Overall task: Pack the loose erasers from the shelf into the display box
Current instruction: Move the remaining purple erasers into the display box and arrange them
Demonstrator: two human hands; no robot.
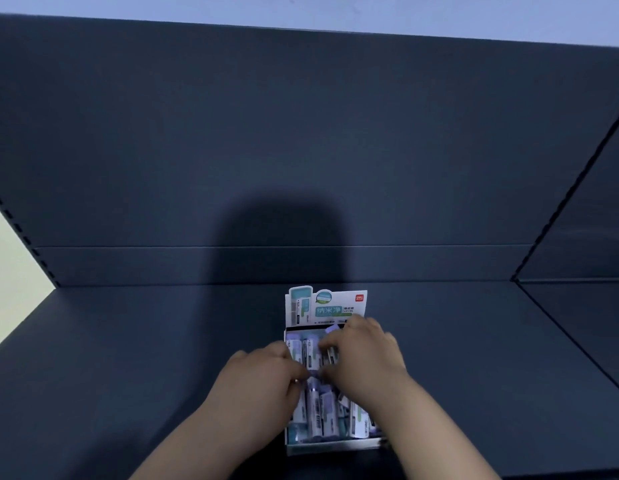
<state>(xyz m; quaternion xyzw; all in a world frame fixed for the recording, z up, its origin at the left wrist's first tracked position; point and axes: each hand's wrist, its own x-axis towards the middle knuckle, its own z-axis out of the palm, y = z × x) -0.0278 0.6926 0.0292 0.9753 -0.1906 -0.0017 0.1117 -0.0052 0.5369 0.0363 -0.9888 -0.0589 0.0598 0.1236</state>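
**Inspector:** Head view. Where are the erasers (315, 410)?
**Clerk:** In rows inside the display box (332, 445) on the shelf (128, 341).
**Inspector:** Grips?
**Clerk:** Left hand (266, 375) is at the box's left wall and right hand (367, 358) over its back row, probably squaring rows. Fingers are curled; whether clamped, I cannot tell.

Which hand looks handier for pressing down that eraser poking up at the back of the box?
Probably the right hand: its fingers sit beside the raised eraser at the back of the display box, under the header card. The left hand lies closer to the person, over the box's middle.
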